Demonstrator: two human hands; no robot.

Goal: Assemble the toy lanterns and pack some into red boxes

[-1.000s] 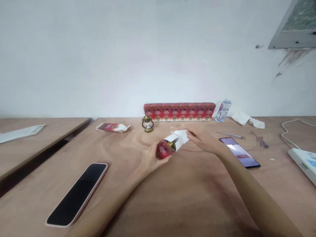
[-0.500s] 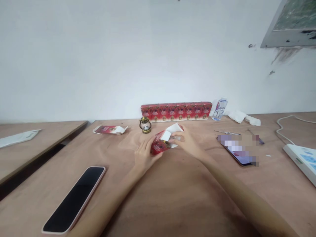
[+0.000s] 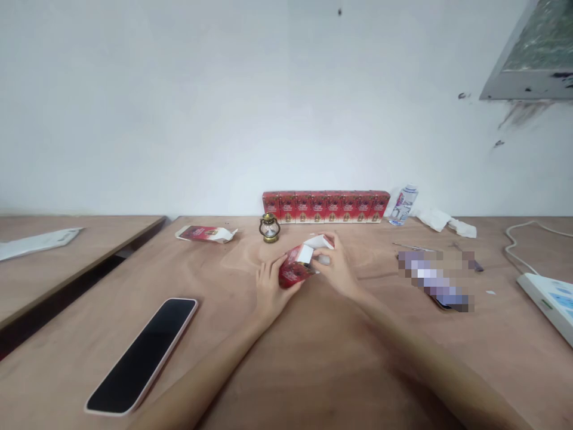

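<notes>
Both hands hold a small red carton [image 3: 295,272] just above the wooden table [image 3: 322,358]. My left hand [image 3: 272,289] is closed round its lower red end. My right hand [image 3: 336,267] is closed on the open end, fingers pressing the white flaps [image 3: 313,248]. What is inside the carton is hidden. A small brass lantern [image 3: 269,227] stands just beyond my hands. A row of several matching red cartons [image 3: 326,206] lines the wall behind it.
A flattened red carton [image 3: 205,233] lies at the back left. A black phone in a pink case [image 3: 144,353] lies front left, another phone [image 3: 436,280] to the right. A water bottle [image 3: 403,205], crumpled tissue [image 3: 441,218], a white power strip [image 3: 548,298] and a second table [image 3: 67,257] surround this.
My right hand has drawn back from the outstretched flap onto the carton's open end. The flaps have folded in, and the gold object seen inside earlier is hidden.
</notes>
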